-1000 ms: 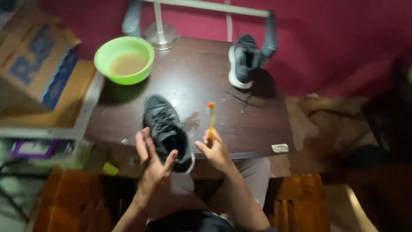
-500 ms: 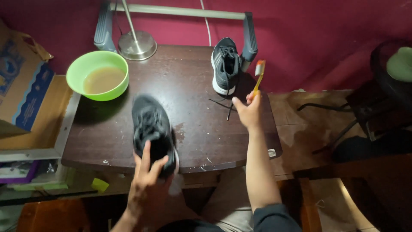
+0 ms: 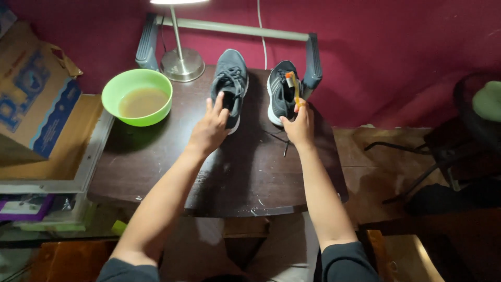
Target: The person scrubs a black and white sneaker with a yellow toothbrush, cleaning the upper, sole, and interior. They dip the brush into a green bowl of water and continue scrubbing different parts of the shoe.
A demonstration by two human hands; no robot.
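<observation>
1. The left hand (image 3: 211,128) rests half-open on the heel of the left shoe (image 3: 229,86); press squarely so it sits flat.
2. The right hand (image 3: 300,125) pinches an orange toothbrush (image 3: 293,86) upright beside the right shoe (image 3: 282,91).
3. Both shoes stand side by side at the surface's (image 3: 245,172) far edge, near the green bowl (image 3: 136,96).

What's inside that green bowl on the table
The green bowl on the dark table holds murky brownish liquid that fills the lower part. The liquid is cloudy, so anything lying on the bottom is hidden. Nothing floats on the surface.
</observation>
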